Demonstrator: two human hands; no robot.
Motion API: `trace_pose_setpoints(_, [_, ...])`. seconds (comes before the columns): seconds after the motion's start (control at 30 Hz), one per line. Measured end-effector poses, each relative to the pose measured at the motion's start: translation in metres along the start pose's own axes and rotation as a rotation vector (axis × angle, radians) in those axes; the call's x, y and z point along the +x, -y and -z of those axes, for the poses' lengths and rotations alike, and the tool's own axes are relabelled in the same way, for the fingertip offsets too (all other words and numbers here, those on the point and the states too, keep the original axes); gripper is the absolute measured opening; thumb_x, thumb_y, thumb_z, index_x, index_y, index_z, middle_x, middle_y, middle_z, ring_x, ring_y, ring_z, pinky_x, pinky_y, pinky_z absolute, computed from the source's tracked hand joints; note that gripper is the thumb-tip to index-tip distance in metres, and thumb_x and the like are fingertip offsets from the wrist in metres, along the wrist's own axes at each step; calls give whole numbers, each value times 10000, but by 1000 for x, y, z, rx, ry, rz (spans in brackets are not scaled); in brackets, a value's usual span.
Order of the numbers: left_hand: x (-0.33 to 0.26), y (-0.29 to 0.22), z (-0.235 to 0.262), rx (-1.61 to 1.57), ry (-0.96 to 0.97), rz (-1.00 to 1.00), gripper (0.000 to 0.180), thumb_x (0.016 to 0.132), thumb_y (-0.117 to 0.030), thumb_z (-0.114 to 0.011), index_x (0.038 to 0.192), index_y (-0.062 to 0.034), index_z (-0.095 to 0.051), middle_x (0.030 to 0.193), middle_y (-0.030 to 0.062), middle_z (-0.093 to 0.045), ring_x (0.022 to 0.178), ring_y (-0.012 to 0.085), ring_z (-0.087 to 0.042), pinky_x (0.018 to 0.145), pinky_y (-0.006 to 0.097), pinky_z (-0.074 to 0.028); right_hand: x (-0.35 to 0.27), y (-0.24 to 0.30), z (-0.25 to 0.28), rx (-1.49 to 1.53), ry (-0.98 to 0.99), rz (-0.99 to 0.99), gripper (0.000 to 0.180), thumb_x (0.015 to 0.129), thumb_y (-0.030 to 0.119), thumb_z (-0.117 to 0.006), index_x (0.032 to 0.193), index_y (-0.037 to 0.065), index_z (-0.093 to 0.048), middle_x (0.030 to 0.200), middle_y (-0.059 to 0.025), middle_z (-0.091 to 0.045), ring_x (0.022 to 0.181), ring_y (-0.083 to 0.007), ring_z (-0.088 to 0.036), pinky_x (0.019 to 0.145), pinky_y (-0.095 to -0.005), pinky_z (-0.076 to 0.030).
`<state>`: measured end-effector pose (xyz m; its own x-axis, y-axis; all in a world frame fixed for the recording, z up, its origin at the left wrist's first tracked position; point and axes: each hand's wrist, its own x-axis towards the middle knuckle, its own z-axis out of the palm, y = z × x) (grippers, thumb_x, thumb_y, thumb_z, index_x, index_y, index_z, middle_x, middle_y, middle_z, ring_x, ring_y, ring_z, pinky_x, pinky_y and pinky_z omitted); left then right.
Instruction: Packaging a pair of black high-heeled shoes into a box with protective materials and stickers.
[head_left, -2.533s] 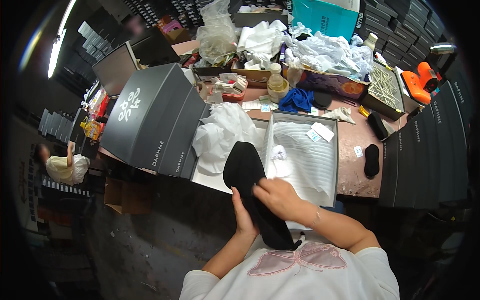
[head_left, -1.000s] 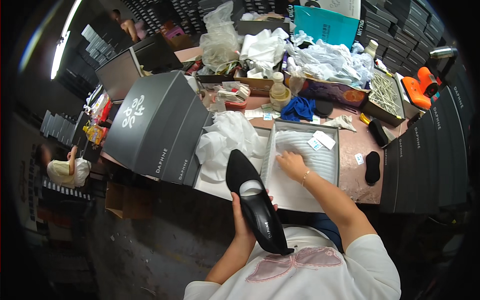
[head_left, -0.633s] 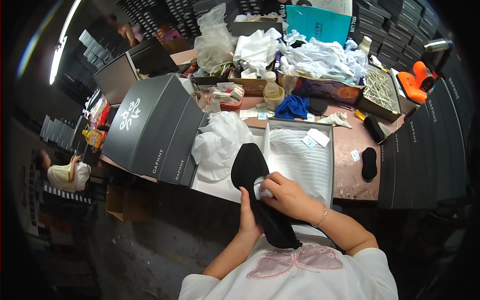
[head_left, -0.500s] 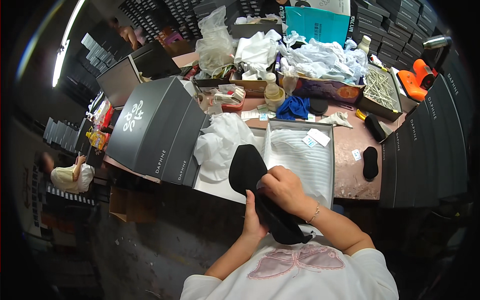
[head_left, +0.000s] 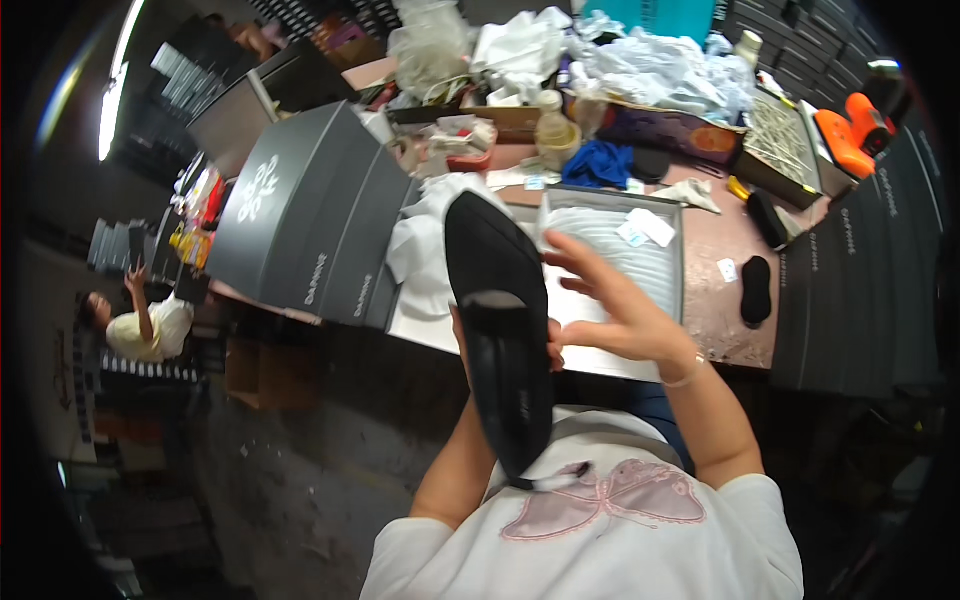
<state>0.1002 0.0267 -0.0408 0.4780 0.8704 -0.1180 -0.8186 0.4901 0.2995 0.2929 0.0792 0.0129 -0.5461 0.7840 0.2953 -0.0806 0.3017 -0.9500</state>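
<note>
Head view: left hand [head_left: 462,335] mostly hidden behind black shoe [head_left: 500,330], grasping it; right hand [head_left: 612,315] released.

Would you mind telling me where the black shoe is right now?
In the head view, the black shoe is centre frame, held up by the left hand, with the right hand just to its right, in front of the open grey box.

black shoe [head_left: 500,330] (white-lined), grey box lid [head_left: 300,215]
</note>
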Motion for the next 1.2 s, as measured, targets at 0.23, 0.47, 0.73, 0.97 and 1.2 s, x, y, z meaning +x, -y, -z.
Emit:
trace_pose_setpoints(0.23, [18, -50, 27, -148, 403, 262, 671, 933, -455, -494, 1397, -11, -303, 848, 109, -555, 705, 210, -558, 590, 287, -499, -100, -35, -23, -33, 56, -363, 564, 791, 240, -773, 1264, 17, -559, 1090, -128, -643, 967, -206, -632, 840, -314, -497])
trace_pose_setpoints(0.47, [11, -32, 12, 76, 182, 147, 1154, 704, -920, -303, 1214, 97, -497, 1038, 269, -584, 875, 340, -668, 732, 368, -575, -107, -22, -39, -8, 156, -374, 548, 817, 293, -742, 1246, -2, -573, 1116, -153, -645, 965, -234, -648, 876, -327, -503])
trace_pose_setpoints(0.73, [25, -30, 14, -81, 210, 165, 1126, 710, -910, -322, 1137, 109, -537, 1021, 259, -588, 856, 325, -664, 749, 407, -564, -89, -7, -46, -146, 10, -198, 383, 782, 207, -766, 1079, 3, -635, 1168, -167, -590, 982, -253, -633, 835, -327, -511])
trace_pose_setpoints(0.97, [21, -15, 13, 74, -148, -12, 961, 811, -830, -288, 1179, 23, -538, 1028, 211, -620, 868, 305, -662, 792, 413, -560, -40, 28, -68, -583, -76, 74, 366, 652, 131, -783, 976, 64, -625, 1371, -185, -436, 1341, -404, -328, 1074, -550, -261])
trace_pose_setpoints(1.2, [18, -12, 16, 222, -91, -23, 832, 865, -756, -314, 1162, -16, -550, 1001, 178, -643, 860, 300, -660, 769, 418, -565, -33, 4, -93, -800, -68, 78, 168, 657, 98, -688, 797, 69, -599, 1332, -154, -478, 1360, -390, -320, 1093, -640, -167])
